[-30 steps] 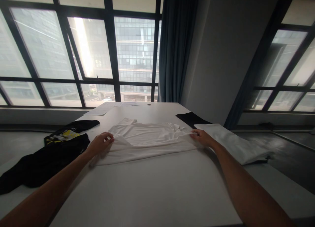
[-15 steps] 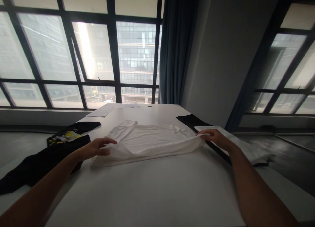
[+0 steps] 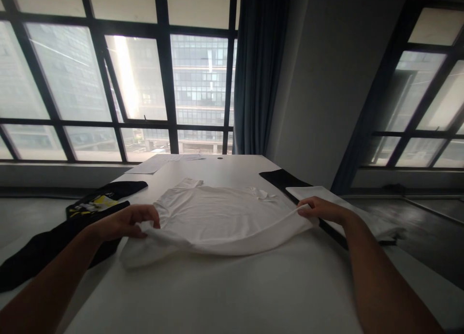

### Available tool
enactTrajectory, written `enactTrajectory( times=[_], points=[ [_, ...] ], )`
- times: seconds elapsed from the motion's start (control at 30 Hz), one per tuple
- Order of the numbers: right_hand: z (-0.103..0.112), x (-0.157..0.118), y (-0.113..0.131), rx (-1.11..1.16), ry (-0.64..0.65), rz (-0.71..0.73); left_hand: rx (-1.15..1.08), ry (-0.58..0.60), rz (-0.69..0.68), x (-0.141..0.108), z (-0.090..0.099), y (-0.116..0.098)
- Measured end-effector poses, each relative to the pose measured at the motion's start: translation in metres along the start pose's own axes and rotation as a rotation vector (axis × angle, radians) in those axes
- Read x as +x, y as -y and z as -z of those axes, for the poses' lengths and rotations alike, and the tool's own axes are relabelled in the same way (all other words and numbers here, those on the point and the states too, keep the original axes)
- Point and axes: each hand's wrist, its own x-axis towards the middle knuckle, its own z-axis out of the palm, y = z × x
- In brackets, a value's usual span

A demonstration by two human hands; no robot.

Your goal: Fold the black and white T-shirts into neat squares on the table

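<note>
A white T-shirt [image 3: 221, 213] lies spread on the white table [image 3: 217, 295], its sleeves toward the far side. My left hand [image 3: 136, 222] pinches the shirt's near left corner between thumb and fingers. At the near right corner, my right hand [image 3: 319, 209] grips the fabric the same way. Between the two hands the near edge is lifted a little and sags in a shallow curve. Part of the cloth is turned over along that edge.
To the left lies a black garment [image 3: 112, 242] with a yellow and white print. A folded white garment [image 3: 337, 206] rests over black cloth [image 3: 279, 179] along the right edge. Papers [image 3: 147, 166] lie at the far left, before the windows.
Both hands have drawn the shirt's near edge toward me and slightly apart. The edge now sags more between them, and its left corner lies closer to me.
</note>
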Motion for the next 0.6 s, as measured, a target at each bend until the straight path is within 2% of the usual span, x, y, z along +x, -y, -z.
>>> enactTrajectory(
  times=[0.13, 0.2, 0.23, 0.3, 0.37, 0.5, 0.6],
  points=[
    [-0.023, 0.029, 0.002, -0.108, -0.341, 0.010, 0.006, -0.518, -0.021, 0.034, 0.001, 0.037],
    [-0.037, 0.041, 0.000, -0.180, -0.408, -0.054, 0.094, -0.692, 0.031, 0.046, -0.001, 0.057],
    [-0.042, 0.045, -0.002, -0.197, -0.401, -0.092, 0.145, -0.730, 0.067, 0.050, -0.002, 0.067],
    [-0.046, 0.048, -0.008, -0.205, -0.348, -0.149, 0.259, -0.709, 0.141, 0.050, -0.005, 0.079],
    [-0.043, 0.045, -0.014, -0.198, -0.282, -0.166, 0.367, -0.580, 0.187, 0.045, -0.008, 0.083],
    [-0.031, 0.035, -0.023, -0.168, -0.129, -0.241, 0.503, -0.278, 0.278, 0.029, -0.013, 0.073],
    [-0.029, 0.035, -0.024, -0.156, -0.047, -0.302, 0.585, -0.121, 0.389, 0.022, -0.014, 0.063]
  ],
)
